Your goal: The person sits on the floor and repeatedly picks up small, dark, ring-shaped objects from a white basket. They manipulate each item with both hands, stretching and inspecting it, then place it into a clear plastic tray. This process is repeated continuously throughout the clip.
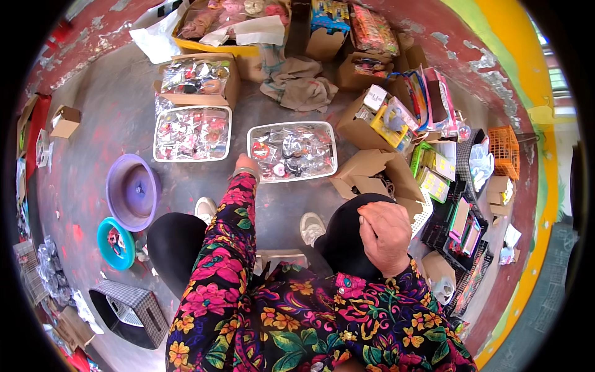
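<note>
White basket (297, 179) looks light, slightly flexy; I'd take it by the rim. Clear bags (300, 147) inside probably slippery, soft: pinch a corner. Basket's left edge is right at the left hand (246, 163); can't tell if fingers are clamped. Right hand (385, 239) curled above the knee (344, 230), contents hidden.

On your left you've got a purple basin (137, 185), a teal bowl (101, 245) just beside it with small bits inside, and a grey-checked bin (147, 308) nearer you. Ahead: crumpled beige cloth (300, 87) on the floor. Your right: orange crate (503, 150) near the wall, black crate (436, 234) loaded with colored items. Red wall (427, 20) there is flaking, yellow band (538, 133) alongside.
</note>
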Motion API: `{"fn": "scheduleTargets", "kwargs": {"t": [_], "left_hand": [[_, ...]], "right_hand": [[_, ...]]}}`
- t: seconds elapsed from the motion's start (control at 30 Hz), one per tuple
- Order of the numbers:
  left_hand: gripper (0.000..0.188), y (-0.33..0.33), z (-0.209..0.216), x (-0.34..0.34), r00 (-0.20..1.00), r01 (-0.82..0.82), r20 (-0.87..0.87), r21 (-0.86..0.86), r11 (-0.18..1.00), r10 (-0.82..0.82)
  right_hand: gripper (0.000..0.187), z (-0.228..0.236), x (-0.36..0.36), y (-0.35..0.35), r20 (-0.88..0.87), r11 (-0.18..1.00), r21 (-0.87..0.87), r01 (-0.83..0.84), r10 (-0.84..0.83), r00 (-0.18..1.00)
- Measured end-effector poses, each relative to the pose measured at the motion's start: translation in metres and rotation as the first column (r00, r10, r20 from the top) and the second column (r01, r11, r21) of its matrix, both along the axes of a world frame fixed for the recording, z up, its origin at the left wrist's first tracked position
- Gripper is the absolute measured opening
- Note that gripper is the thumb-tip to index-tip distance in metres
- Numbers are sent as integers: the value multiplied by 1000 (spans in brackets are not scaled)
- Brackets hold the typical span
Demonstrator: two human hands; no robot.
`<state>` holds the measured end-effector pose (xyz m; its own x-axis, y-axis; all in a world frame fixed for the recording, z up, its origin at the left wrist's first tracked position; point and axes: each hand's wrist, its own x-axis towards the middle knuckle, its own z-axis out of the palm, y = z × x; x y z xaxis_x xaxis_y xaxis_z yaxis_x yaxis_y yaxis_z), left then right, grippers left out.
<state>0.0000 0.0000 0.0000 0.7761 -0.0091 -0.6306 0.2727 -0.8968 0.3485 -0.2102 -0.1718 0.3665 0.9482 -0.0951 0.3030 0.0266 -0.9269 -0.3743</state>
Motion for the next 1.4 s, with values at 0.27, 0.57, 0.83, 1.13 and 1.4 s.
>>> {"fn": "scheduleTargets", "kwargs": {"t": [0.27,0.57,0.83,1.13,1.4], "left_hand": [[20,8,-153,-94,971,-185,156,1,983,183],[24,8,-75,-111,729,54,-621,-366,929,-287],[30,22,51,-85,527,847,-149,9,532,-837],[32,50,274,-90,674,653,481,-33,757,-560],[30,109,300,-135,688,541,634,-125,832,-352]], "right_hand": [[14,-1,12,7,58,996,28,-81,79,995],[11,-3,2,9,106,997,8,-83,81,991],[10,-10,-9,13,195,994,-109,25,-3,981],[19,-3,-46,-1,58,966,-256,35,-21,998],[25,12,-63,15,100,948,-320,5,28,995]]}}
